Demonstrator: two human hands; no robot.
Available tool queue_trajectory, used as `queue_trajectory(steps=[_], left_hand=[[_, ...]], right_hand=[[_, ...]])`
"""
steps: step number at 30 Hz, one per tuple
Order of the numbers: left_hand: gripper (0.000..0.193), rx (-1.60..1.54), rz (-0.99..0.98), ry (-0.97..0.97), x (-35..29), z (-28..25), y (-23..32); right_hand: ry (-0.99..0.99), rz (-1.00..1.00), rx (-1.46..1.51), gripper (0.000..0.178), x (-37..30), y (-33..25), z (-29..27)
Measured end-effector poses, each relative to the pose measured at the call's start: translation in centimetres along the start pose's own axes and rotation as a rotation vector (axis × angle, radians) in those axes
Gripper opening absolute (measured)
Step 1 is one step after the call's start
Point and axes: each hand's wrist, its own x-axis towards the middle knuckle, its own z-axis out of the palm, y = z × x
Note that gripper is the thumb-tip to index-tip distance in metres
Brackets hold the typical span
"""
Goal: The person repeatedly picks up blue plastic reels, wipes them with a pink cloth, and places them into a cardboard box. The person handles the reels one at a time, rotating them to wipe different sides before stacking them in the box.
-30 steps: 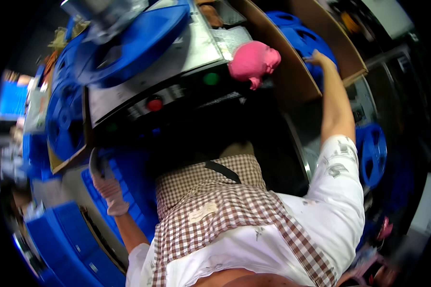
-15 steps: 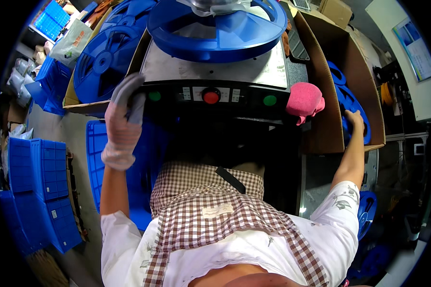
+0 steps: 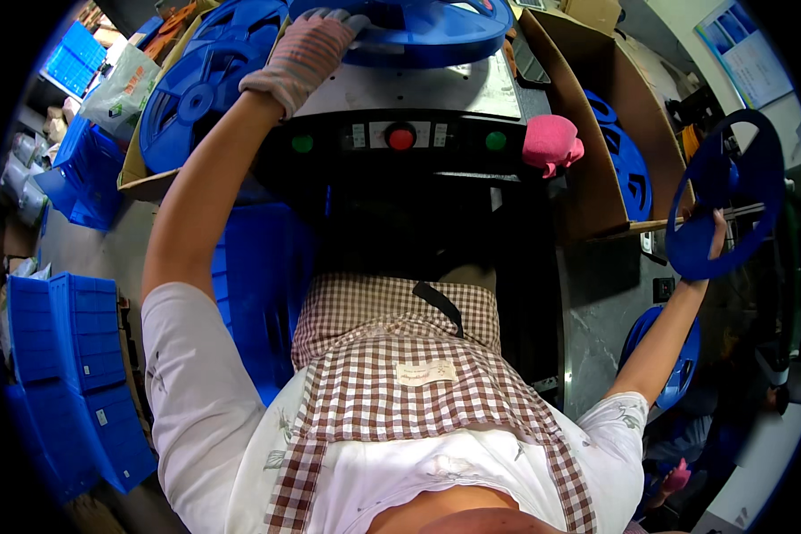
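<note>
Right hand (image 3: 718, 233) held a dark blue reel (image 3: 730, 265) raised just beside the open cardboard box (image 3: 586, 133) — grip clamped on its lower rim. Gloved left hand (image 3: 311, 58) lay at the near-left edge of the blue wheel (image 3: 432, 49) above the white-topped machine (image 3: 392, 93) — whether its grip closed on that edge could not be told.

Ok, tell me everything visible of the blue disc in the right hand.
The blue disc is round and wheel-like, with large openings inside its rim. It looks like plastic and appears dark here. The bare right hand has its grip on the lower part, holding it tilted with the openings showing to the camera. It appears just right of the cardboard box; whether they touch is unclear.
</note>
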Motion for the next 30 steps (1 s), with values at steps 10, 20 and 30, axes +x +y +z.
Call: queue_trajectory(steps=[10,20,30], left_hand=[[0.019,-1.149,-0.87,0.293,-13.5,-24.4,0.9],[0.042,-0.316,-1.393,-0.748,-50.0,-14.2,5.0],[0.03,-0.375,-1.795,-1.003,-65.5,-3.1,19.5]], right_hand=[[-0.46,-0.074,0.493,0.058,-11.8,0.1,8.4],[-0.489,0.059,0.381,0.064,-12.0,7.6,14.4],[-0.587,0.323,0.654,0.063,-11.3,9.6,17.0]])
